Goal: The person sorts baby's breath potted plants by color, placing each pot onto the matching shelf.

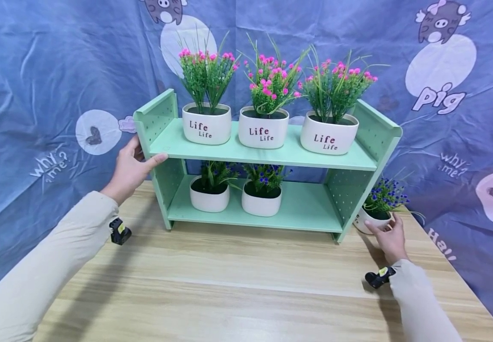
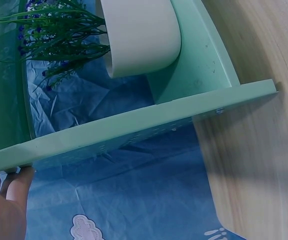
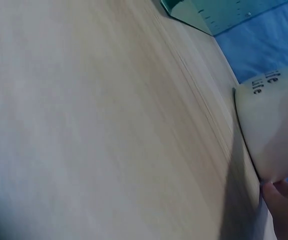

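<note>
A green two-tier shelf [image 1: 246, 154] stands on the wooden table. My left hand [image 1: 130, 170] grips its left side panel, thumb at the upper board's front edge and fingers outside; in the left wrist view, fingertips touch that panel [image 2: 134, 124]. Beyond the shelf's right side, my right hand [image 1: 393, 240] holds a white pot of blue flowers [image 1: 359, 222] between thumb and fingers. In the right wrist view this pot [image 3: 269, 125] stands at the table surface, partly cut off by the frame; whether it is slightly raised I cannot tell.
Three white pots with pink flowers, including the middle one [image 1: 263, 130], line the upper board. Two blue-flowered pots, left [image 1: 209, 199] and right [image 1: 261, 204], sit on the lower board's left and middle. A blue printed cloth [image 1: 50, 61] hangs behind the table [image 1: 238, 285].
</note>
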`<state>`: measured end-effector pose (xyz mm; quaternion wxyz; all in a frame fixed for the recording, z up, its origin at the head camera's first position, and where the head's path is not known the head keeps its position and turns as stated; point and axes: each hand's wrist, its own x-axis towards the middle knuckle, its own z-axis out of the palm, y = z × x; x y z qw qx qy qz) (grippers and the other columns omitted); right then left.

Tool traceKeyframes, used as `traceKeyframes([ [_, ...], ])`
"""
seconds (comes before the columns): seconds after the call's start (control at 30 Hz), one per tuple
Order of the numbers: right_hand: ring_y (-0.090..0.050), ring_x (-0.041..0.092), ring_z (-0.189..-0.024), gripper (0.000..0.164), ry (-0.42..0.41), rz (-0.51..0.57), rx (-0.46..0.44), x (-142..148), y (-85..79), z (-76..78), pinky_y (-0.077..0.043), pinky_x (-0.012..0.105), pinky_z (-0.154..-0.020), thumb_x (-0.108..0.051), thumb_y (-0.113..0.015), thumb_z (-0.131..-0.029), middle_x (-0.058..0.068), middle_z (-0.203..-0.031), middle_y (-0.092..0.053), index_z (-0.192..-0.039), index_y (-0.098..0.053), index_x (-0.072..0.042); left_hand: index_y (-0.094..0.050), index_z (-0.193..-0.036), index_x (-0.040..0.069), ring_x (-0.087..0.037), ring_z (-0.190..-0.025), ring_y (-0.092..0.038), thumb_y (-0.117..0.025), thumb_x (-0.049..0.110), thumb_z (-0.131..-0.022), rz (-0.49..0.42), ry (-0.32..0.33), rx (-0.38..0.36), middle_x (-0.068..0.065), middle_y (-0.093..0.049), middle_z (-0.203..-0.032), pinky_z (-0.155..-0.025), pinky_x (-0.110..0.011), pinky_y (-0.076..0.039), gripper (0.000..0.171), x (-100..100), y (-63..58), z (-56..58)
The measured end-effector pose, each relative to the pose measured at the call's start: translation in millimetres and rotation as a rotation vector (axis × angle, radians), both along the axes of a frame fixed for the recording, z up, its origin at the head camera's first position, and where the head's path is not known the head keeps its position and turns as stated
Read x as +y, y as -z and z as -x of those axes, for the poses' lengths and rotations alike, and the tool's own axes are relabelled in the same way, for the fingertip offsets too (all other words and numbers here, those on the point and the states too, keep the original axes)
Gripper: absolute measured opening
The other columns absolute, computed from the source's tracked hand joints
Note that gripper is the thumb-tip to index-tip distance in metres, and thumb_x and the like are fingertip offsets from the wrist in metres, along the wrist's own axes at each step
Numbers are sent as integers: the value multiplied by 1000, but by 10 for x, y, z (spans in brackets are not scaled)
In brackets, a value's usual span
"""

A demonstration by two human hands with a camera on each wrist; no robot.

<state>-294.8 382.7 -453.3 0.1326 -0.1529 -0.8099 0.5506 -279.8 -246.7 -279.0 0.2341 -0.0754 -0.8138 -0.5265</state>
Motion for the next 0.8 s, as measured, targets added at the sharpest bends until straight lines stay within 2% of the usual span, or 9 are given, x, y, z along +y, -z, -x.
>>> traceKeyframes([
  [0.17, -31, 36, -136, 93, 79, -21, 0, -64, 64, 82, -29, 42, -115, -28, -67, -89, 22, -154, -20, -153, -3, -7, -40, -145, 14, -24, -124, -51, -74, 22, -85, -2, 2, -10, -16, -52, -137, -96, -23, -49, 69, -16, 5, -10],
  [0.33, -34, 35, -131, 91, 155, -21, 35, -105, 97, 164, -28, 38, -115, -24, -72, -85, 23, -149, -28, -150, -11, -4, -40, -145, 14, -24, -125, -51, -74, 23, -86, 7, 5, -5, -16, -52, -137, -98, -25, -48, 69, 1, -15, -18],
  [0.53, -34, 37, -132, 91, 182, -30, 50, -126, 83, 191, -28, 40, -115, -19, -73, -83, 24, -149, -28, -148, -12, -1, -41, -144, 15, -24, -124, -52, -74, 23, -85, 9, 2, 15, -15, -53, -136, -97, -23, -49, 67, 9, -17, 0],
  [0.8, -34, 38, -131, 91, 193, -42, 29, -106, 84, 174, -28, 43, -115, -20, -74, -82, 26, -147, -30, -148, -15, 0, -41, -144, 13, -25, -126, -51, -74, 20, -86, 1, 10, 9, -15, -52, -138, -99, -26, -47, 68, -6, -6, 2],
])
